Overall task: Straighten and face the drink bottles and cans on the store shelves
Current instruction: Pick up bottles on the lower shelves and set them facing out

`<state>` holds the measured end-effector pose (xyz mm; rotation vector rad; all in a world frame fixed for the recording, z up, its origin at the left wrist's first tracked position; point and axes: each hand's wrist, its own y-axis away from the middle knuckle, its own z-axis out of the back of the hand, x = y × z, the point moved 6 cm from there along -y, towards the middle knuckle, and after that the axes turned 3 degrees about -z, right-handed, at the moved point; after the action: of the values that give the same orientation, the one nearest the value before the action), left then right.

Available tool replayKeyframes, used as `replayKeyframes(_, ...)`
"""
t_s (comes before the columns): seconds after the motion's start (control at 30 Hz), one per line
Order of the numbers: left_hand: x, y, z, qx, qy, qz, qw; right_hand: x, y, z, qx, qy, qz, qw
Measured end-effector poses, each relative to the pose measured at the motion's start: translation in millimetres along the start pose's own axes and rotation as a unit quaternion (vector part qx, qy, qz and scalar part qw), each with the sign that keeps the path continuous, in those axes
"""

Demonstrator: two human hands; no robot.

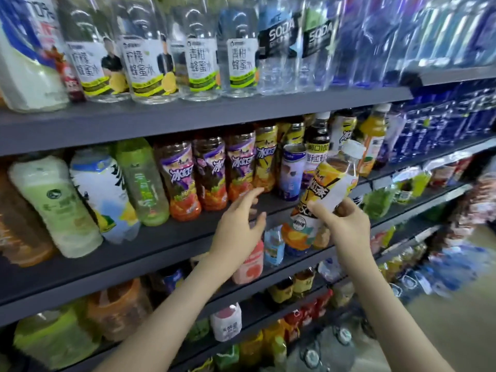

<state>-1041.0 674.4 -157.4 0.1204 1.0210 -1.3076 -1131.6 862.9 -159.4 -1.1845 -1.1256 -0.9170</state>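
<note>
1. One yellow tea bottle [329, 189]: tilted, cap to the upper right, held off the middle shelf [161, 245], just in front of its edge.
2. Handling, judged: filled plastic, moderately heavy, fairly stiff, slick label; best taken round the lower body.
3. Right hand [346, 227]: fingers and thumb curled round the bottle's lower half.
4. Left hand [239, 223]: fingers spread, holding nothing, near the purple-label bottles [209, 173].

Yellow-labelled iced tea bottle [324, 194], white cap, tilted right, off the shelf, before upright purple-labelled bottles [209, 173]

Dark grey tiered shelving [188, 122], pale floor [429, 331] btm right.
</note>
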Motion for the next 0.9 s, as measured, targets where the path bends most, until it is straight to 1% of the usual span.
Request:
replayKeyframes(0.17, -44.0, -34.8, -56.7, -0.007, -0.020, -0.047, 0.999, -10.5, -47.3, 58.6, -0.046, -0.017, 0.012, 0.999)
replayKeyframes(0.3, -81.7, -68.0, -114.2, -0.053, -0.051, -0.059, 0.995, -20.9, -93.1, 105.2, -0.040, -0.038, 0.034, 0.998)
replayKeyframes(0.5, -117.7, -135.1, -199.6, -0.131, -0.057, -0.015, 0.990, -37.5, -170.9, 166.3, 0.032, -0.027, 0.036, 0.998)
replayKeyframes(0.63, -128.0, -183.1, -215.9, -0.188, -0.107, 0.005, 0.976, -39.4, -208.6, 185.2, 0.065, -0.026, 0.034, 0.997)
replayKeyframes(0.77, -132.3, -213.3, -217.5, -0.210, -0.148, 0.049, 0.965, -43.1, -225.6, 190.6, 0.097, -0.030, 0.032, 0.994)
replayKeyframes(0.83, -138.3, -210.0, -213.3, -0.249, -0.186, 0.033, 0.950, -45.3, -229.2, 189.5, 0.114, -0.037, 0.034, 0.992)
replayKeyframes(0.9, -140.4, -197.2, -206.5, -0.308, -0.244, 0.001, 0.919, -48.9, -231.0, 185.7, 0.128, -0.042, 0.030, 0.990)
